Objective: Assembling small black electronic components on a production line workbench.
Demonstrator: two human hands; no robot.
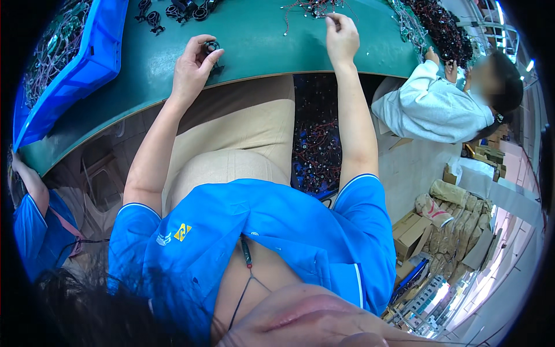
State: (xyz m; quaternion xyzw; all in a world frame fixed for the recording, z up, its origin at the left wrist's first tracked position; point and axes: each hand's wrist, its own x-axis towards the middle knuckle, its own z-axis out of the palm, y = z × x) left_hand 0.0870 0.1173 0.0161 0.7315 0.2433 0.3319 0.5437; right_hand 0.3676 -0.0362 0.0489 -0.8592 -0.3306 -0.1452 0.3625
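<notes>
My left hand [192, 68] is over the near part of the green table [260, 43]. Its thumb and fingers close around a small black round plastic part [213, 47], partly covered by the fingers. Further right, my right hand [343, 40] reaches to the far side with thumb and forefinger pinched together. Those fingertips are at the near edge of a pile of small parts with thin red wires [312, 8]. Whatever they hold is too small to make out. Several similar black parts [185, 10] lie at the far left of my left hand.
A blue bin [98, 58] of tangled wired parts stands on the left. More wired bundles [442, 29] are heaped far right, where a co-worker in a grey top [433, 107] handles them. Another container of parts [315, 144] is below the table edge. A blue-sleeved person [34, 231] is at left.
</notes>
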